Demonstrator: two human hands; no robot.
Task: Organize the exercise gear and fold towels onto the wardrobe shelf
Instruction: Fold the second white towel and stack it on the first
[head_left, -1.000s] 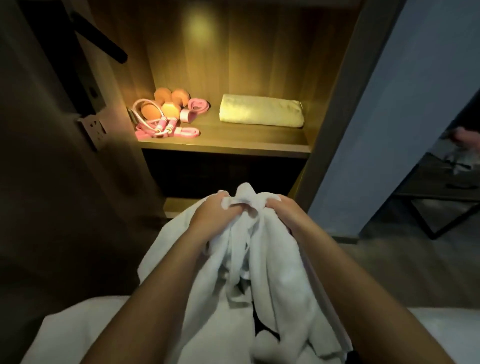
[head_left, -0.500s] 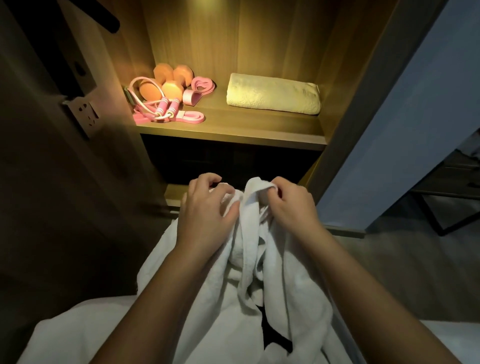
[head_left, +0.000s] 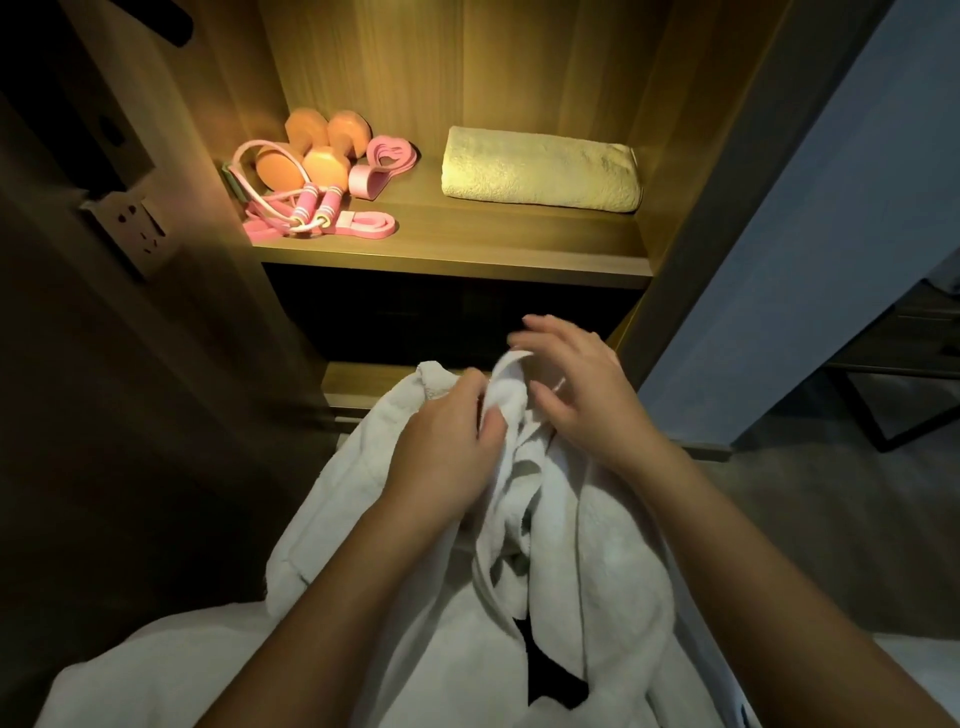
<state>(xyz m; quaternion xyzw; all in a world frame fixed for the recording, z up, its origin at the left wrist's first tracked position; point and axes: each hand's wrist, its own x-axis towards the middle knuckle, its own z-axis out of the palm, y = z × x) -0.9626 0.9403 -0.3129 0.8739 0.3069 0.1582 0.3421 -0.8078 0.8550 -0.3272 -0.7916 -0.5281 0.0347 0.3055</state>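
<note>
A crumpled white towel (head_left: 597, 561) hangs in front of me, below the lit wardrobe shelf (head_left: 467, 244). My left hand (head_left: 441, 447) grips a bunched top edge of it. Just to its right, my right hand (head_left: 576, 384) hovers with its fingers spread and loosely bent beside an upturned corner of the towel, gripping nothing that I can see. On the shelf lies a folded yellowish towel (head_left: 540, 169) at the right. At the left are orange dumbbells (head_left: 322, 150), a pink skipping rope (head_left: 306, 210) and pink resistance bands (head_left: 384, 156).
A wall socket (head_left: 135, 228) sits on the dark panel left of the wardrobe. A blue-grey wall (head_left: 831, 234) stands to the right, with a dark metal-framed table (head_left: 904, 364) beyond it. A lower wooden ledge (head_left: 363, 382) lies behind the towel.
My right hand has let go of the towel's top edge and lifted with fingers spread. My left hand has closed on the bunched edge. The view has moved closer to the shelf.
</note>
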